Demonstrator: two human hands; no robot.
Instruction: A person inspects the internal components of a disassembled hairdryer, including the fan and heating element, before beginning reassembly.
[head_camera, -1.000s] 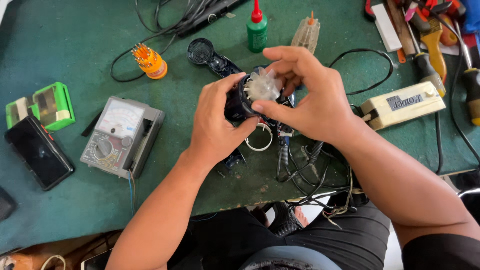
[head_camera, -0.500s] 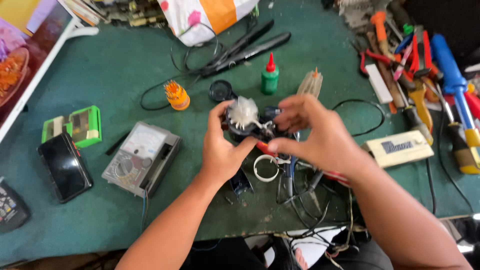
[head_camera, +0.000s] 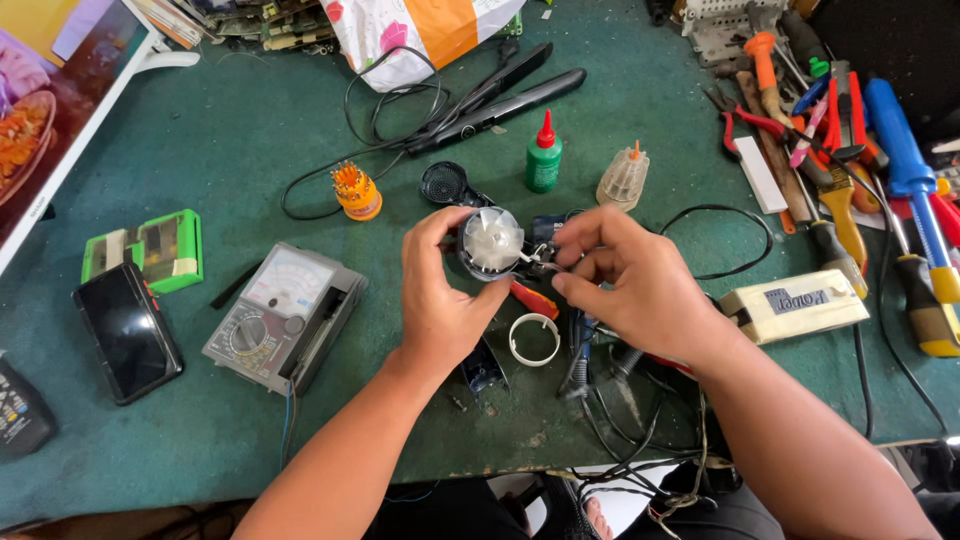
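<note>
My left hand (head_camera: 440, 295) grips a small black motor housing with a translucent white fan wheel (head_camera: 492, 240), held above the green mat. My right hand (head_camera: 630, 285) pinches the wires and metal parts at the housing's right side. Below the hands lie a white plastic ring (head_camera: 534, 339) and a red-handled tool (head_camera: 530, 298). A black round grille (head_camera: 445, 183) rests just behind the fan.
A grey analogue multimeter (head_camera: 283, 316) and a black phone (head_camera: 128, 332) lie to the left. A green bottle (head_camera: 543, 155), an orange bit holder (head_camera: 356, 192) and a black hair straightener (head_camera: 500, 100) sit behind. Screwdrivers and pliers (head_camera: 850, 150) crowd the right; a cream box (head_camera: 793, 305) is nearby.
The view has tilted up, showing more of the far mat. My hands have turned the housing so the fan wheel faces up, and my right fingers have shifted to its right side.
</note>
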